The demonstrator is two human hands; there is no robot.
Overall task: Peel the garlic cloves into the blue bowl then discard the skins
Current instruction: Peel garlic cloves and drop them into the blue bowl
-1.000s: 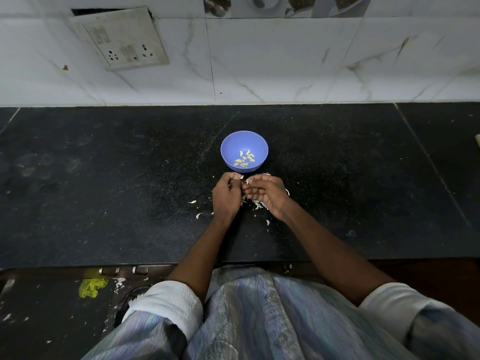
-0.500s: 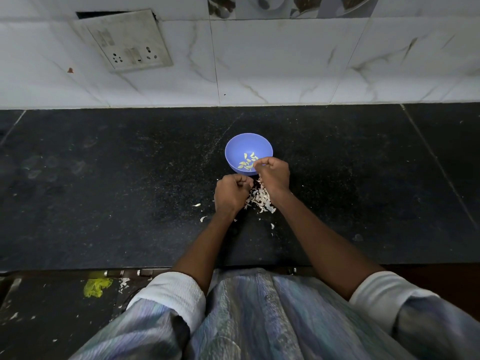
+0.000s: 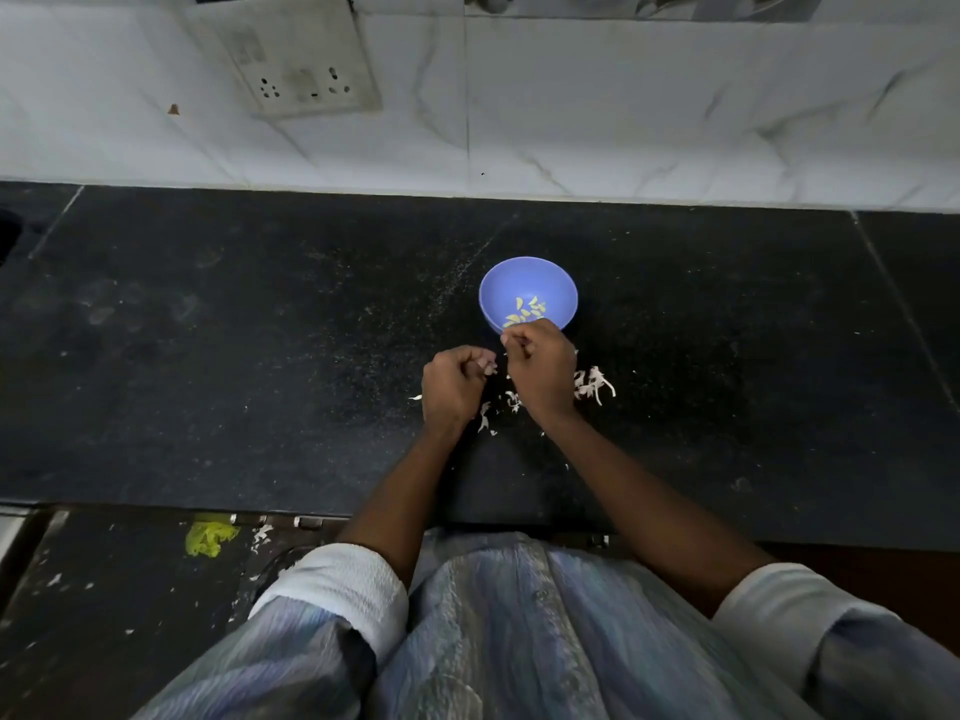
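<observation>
The right hand (image 3: 540, 371), which half a second ago reached over the small round blue plastic bowl (image 3: 558, 283) just beyond it, has drawn back to the near rim with fingers curled, contents unclear, suggesting another clove joined the peeled garlic cloves (image 3: 525, 310), while the left hand (image 3: 452, 384) pinches a papery scrap and white garlic skins (image 3: 592, 383) lie beside the right wrist.

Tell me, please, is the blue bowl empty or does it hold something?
Not empty: the round blue plastic bowl stands upright with several pale yellow peeled garlic cloves inside.

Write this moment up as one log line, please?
right hand: fingers curled at near rim of blue bowl | left hand: pinching pale scrap | peeled cloves in bowl | skins on counter
</observation>
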